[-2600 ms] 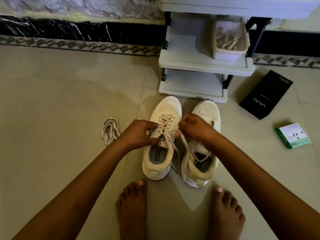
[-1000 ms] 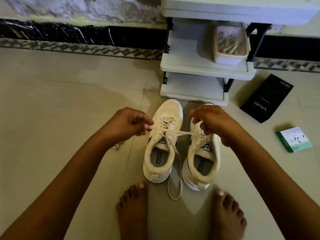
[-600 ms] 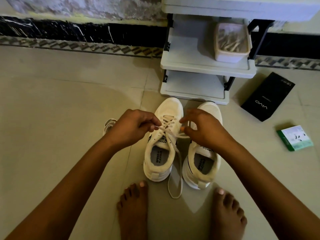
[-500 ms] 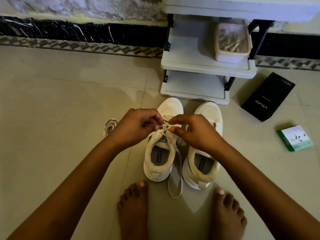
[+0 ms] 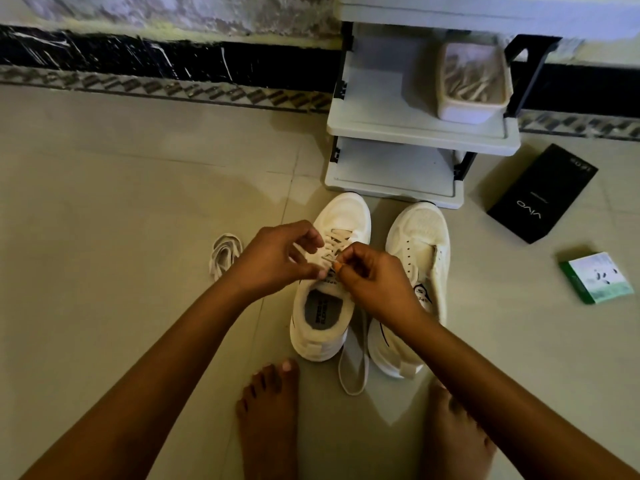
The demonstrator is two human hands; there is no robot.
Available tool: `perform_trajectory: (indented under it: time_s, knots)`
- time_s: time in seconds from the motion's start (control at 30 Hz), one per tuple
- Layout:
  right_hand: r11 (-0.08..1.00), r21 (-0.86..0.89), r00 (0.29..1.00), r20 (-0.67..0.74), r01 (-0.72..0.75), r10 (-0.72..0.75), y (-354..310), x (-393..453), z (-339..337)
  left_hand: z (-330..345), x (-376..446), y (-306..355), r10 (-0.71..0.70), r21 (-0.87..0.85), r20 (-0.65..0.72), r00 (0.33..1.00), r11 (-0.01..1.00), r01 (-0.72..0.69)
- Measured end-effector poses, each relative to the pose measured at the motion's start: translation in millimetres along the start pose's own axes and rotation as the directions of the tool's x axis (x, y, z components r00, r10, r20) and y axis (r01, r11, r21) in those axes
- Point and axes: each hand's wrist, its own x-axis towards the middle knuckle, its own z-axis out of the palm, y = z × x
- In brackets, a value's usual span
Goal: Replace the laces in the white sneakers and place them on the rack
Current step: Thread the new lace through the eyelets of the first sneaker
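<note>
Item, centre frame: left sneaker [image 5: 330,271], laced through its eyelets. My left hand [image 5: 277,259] and right hand [image 5: 372,277] meet over its tongue, fingers curled and pinching the lace [image 5: 320,256]; I judge the knot is under way, not finished. A slack loop of that lace trails on the floor between the two shoes, lower centre.

Item, right of centre: right sneaker [image 5: 417,271], eyelets bare, no lace fitted.

Item, left of centre: loose lace bundle [image 5: 223,252] on the tiles, whether old or spare I cannot tell.

Item, upper right: rack [image 5: 381,123], neither sneaker on it yet.

Outstanding, by my reckoning: finish this knot, lace the second shoe, shelve both.
</note>
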Motion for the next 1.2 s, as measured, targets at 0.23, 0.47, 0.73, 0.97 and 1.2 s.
perform_trajectory:
  time_s: [0.23, 0.47, 0.73, 0.97, 1.2]
  knots:
    - [0.998, -0.068, 0.999, -0.053, 0.006, -0.009, 6.5, -1.8, 10.5, 25.8, -3.2, -22.2, -0.007, 0.118, -0.071, 0.997, 0.993, 0.015]
    - [0.966, -0.24, 0.99, -0.077, 0.1, -0.122, 9.9, -1.7, 14.7, 31.9, -1.6, -30.3, -0.022, 0.023, -0.088, 0.996, 0.999, 0.025]
    - [0.908, -0.386, 0.968, -0.115, 0.162, -0.221, 14.2, -1.5, 25.1, 33.9, -0.8, -30.6, -0.157, -0.278, -0.048, 0.986, 0.951, 0.138]
    - [0.88, -0.442, 0.96, -0.119, 0.176, -0.252, 17.9, 2.8, 33.5, 32.0, -2.9, -28.4, -0.167, -0.371, 0.001, 0.986, 0.915, 0.156]
    - [0.918, -0.372, 0.961, -0.175, 0.137, -0.214, 21.3, 5.4, 38.0, 30.9, -4.3, -30.6, -0.145, -0.392, 0.007, 0.989, 0.91, 0.136]
